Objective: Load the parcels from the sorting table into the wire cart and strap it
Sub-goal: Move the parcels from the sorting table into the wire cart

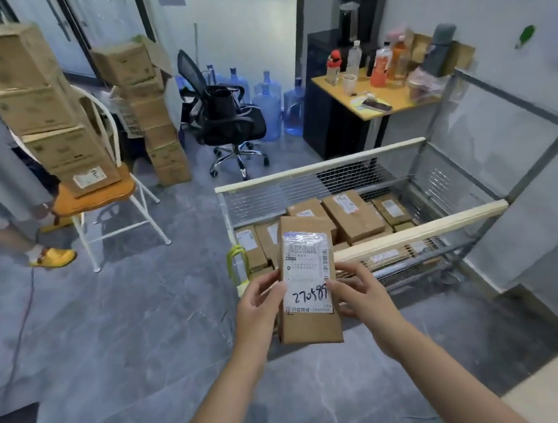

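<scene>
A grey-tiled storeroom holds the wire cart, already part-filled with parcels. In front of it, left hand and right hand clasp one labelled parcel, fingers curled around its edges. Strapping seems not yet done.

Brown parcel with white label, cream-railed grey wire cart, yellow strap
</scene>
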{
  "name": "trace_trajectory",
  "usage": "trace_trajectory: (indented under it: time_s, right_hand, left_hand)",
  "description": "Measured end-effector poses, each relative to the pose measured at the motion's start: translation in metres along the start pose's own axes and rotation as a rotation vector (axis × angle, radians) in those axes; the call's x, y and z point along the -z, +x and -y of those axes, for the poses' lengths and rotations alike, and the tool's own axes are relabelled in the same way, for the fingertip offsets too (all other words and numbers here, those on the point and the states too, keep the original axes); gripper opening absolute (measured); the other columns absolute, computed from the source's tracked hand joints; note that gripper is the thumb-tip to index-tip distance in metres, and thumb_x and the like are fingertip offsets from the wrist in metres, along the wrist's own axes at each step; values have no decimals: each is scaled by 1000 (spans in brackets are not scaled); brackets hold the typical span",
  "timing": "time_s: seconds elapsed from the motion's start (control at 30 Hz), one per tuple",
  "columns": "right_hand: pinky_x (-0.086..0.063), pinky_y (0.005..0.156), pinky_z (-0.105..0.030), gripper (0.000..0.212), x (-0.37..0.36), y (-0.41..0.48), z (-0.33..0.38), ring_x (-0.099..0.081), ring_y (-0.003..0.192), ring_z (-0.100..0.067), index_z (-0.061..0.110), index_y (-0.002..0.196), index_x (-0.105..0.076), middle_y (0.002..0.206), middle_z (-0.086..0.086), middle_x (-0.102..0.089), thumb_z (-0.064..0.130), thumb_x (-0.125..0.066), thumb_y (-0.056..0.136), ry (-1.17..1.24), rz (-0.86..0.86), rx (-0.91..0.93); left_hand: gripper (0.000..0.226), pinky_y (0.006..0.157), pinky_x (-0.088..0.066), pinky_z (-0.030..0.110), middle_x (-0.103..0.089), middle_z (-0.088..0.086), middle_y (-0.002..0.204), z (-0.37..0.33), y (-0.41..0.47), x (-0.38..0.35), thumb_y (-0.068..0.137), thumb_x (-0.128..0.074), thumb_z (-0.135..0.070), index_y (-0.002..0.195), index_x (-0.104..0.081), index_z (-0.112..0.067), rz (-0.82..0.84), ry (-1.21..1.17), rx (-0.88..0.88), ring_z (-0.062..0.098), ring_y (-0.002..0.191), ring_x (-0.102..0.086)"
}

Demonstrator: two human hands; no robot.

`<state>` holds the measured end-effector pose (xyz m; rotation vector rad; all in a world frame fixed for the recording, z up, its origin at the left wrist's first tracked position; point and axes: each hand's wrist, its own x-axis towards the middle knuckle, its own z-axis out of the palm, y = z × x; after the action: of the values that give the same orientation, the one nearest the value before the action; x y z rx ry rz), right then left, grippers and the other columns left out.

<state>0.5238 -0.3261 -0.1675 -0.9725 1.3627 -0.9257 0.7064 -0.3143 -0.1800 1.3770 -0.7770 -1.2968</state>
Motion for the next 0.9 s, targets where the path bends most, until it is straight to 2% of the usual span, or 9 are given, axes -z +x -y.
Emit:
trace_trajectory:
  time_s: [0.13,0.2,0.27,0.33,0.43,0.6,0.7,0.83,0.9]
  right_hand:
    - [-59,74,-31,27,-11,46,5,-70,99,-16,33,114,-61,111,-2,-69,23,-70,90,7,56,-6]
    - [-59,74,-31,28,-11,74,11,-69,100,-15,32,116,-60,112,-1,-69,24,-69,91,14,76,5]
    - [-60,80,-37,29,-8,102,16,-66,107,-19,32,116,-60,113,-4,-67,24,-70,90,48,93,24]
    - [-60,84,-40,32,-2,126,23,-64,111,-21,31,118,-59,117,-7,-63,23,-70,89,95,100,33]
    - [-60,77,-32,32,16,154,39,-63,108,-17,29,119,-58,117,-6,-62,20,-69,90,135,72,55]
    - [-58,72,-26,28,62,189,52,-62,106,-12,32,113,-58,115,-3,-62,17,-68,91,146,14,61]
    - [-58,79,-30,31,87,205,50,-61,112,-15,31,118,-59,119,-3,-62,20,-69,90,120,-15,61]
    - [-57,76,-27,33,106,229,53,-61,111,-16,29,121,-58,118,-5,-62,20,-69,90,148,-58,42]
    - [-54,72,-22,32,118,240,57,-62,108,-12,29,120,-58,114,-1,-63,20,-68,91,154,-82,36]
  left_hand:
    - [20,75,-56,22,-75,-9,104,-4,32,4,91,-68,-15,109,-69,-22,-57,38,5,7,98,-70]
    - [21,83,-56,28,-75,-6,107,-12,55,0,90,-68,-13,110,-69,-19,-72,54,-9,10,102,-69]
    - [22,91,-54,32,-74,-3,109,-24,80,-10,90,-69,-11,110,-70,-17,-78,88,-33,13,105,-68]
    - [21,88,-54,28,-74,-2,109,-36,103,-25,90,-68,-10,110,-70,-17,-79,111,-49,14,106,-68]
    - [20,79,-55,23,-75,-2,107,-50,134,-55,90,-67,-10,109,-70,-17,-61,111,-62,13,103,-69]
    - [20,86,-57,29,-74,-5,108,-49,169,-106,89,-69,-12,108,-71,-21,-15,136,-61,12,105,-68]
    - [22,88,-57,30,-74,-9,108,-48,183,-132,89,-70,-14,109,-70,-22,41,159,-30,11,105,-68]
    - [21,79,-54,21,-73,-13,106,-50,212,-160,89,-70,-18,109,-70,-26,84,192,-12,3,100,-67]
    - [21,81,-55,23,-73,-11,107,-48,230,-176,89,-70,-19,109,-70,-26,102,211,-2,5,101,-67]
